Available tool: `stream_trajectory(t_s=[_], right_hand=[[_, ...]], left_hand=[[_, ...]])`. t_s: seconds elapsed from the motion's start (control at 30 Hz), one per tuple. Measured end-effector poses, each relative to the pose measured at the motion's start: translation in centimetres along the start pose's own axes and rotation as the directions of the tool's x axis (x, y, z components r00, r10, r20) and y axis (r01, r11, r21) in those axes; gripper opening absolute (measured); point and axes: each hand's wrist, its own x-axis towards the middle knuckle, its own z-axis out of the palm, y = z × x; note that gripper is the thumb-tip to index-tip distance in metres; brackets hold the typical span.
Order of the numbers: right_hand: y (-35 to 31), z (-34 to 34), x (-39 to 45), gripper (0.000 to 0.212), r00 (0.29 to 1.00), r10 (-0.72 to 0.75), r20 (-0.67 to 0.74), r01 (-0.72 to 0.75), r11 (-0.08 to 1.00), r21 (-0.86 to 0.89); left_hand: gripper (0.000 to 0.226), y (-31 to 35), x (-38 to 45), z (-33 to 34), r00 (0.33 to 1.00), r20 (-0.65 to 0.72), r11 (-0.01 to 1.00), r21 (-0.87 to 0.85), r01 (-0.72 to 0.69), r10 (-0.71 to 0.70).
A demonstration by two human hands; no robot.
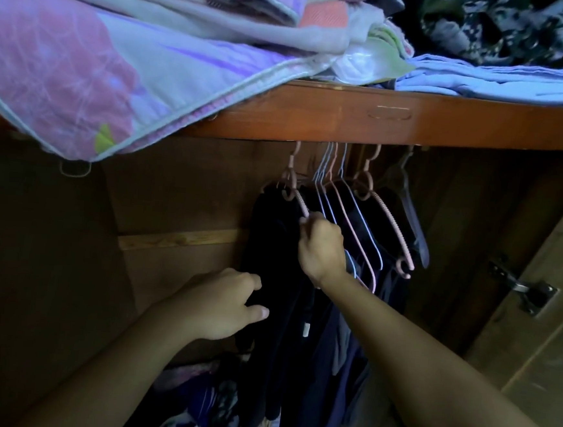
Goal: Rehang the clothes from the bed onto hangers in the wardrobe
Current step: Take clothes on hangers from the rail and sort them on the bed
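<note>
1. Forearms fill the lower frame — both mine, reaching up into the wardrobe (533, 334) toward the hanging clothes at centre.
2. My right hand (321, 246), at centre frame, has its fingers curled, pinching the arm of the pink ribbed hanger (299, 203) where the dark garment (275, 273) sits — I judge this is to settle the shoulder so it won't slide off.
3. My left hand (222, 304), lower and to the left, grips a fold of that same dark garment, fingers curled into the cloth, likely to steady it and pull it straight.
4. Task's clothes: the dark garment hangs at centre, just below the wooden shelf (315, 115); more dark pieces hang touching it to the right.
5. Count — two pink ribbed hangers, the second (393, 225) to the right; roughly three or four thin wire hangers (350, 218) between them, too bunched to number surely; one dark hanger (414, 223) farthest right.
6. Upper frame: folded bedding (82, 73) and a blue folded cloth (502, 82) stacked on the shelf.
7. One door hinge (523, 289) shows at right.
</note>
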Motion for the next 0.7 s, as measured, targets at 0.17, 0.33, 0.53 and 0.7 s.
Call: stream_trajectory(t_s=[0.17,0.33,0.53,0.7], right_hand=[[0.7,-0.5,-0.6,0.026,0.998,-0.042,-0.04,0.045,0.996,0.073],[2.6,-2.3,-3.7,0.032,0.999,-0.047,-0.018,0.049,0.983,0.179],[6.3,-5.1,-10.0,0.031,0.995,-0.044,0.086,0.016,0.955,0.295],[9.5,-10.0,-14.8,0.033,0.989,-0.073,0.132,0.041,0.972,0.23]], left_hand=[[0.062,-0.1,0.7,-0.1,0.998,-0.064,1.0,0.006,-0.018,0.018],[0.05,-0.2,1.1,0.2,0.969,-0.248,1.0,-0.013,-0.015,0.012],[0.056,0.8,2.0,1.8,0.951,-0.31,1.0,-0.024,-0.02,0.012],[0.077,2.7,2.7,3.7,0.951,-0.293,0.989,-0.076,-0.128,0.1]])
